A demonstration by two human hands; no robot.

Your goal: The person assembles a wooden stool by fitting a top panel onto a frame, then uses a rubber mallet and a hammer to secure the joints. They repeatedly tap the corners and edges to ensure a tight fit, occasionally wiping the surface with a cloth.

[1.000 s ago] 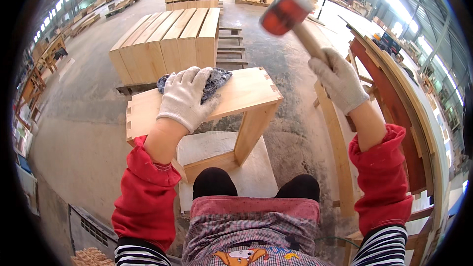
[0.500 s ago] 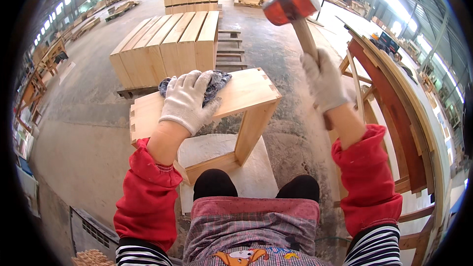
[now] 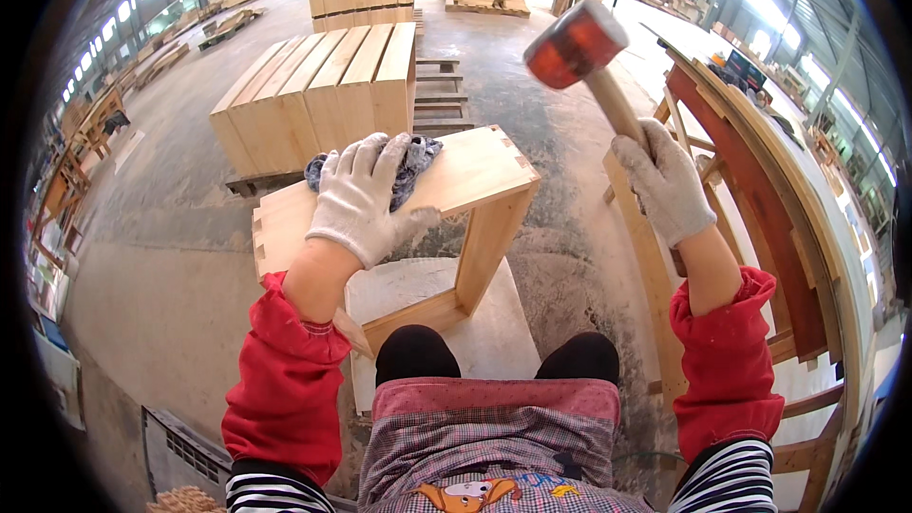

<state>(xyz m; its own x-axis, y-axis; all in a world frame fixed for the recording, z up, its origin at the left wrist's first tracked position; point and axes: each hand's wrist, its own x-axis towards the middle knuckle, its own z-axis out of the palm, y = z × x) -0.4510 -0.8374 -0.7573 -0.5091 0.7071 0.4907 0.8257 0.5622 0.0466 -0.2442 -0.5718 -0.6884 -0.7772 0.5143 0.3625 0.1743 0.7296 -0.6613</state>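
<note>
Left hand (image 3: 366, 195), gloved, lies spread flat on the wooden frame (image 3: 475, 176), a rag (image 3: 413, 157) beneath its fingers. Right hand (image 3: 665, 180) grips a raised mallet (image 3: 579, 47).

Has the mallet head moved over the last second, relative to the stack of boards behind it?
Yes. The mallet head, held in the right hand, has shifted slightly right and down, away from the board stack and nearer the wooden frame.

Mallet (image 3: 576, 44) swung from high-right to forward-down, right hand (image 3: 665, 180) lowered slightly
</note>
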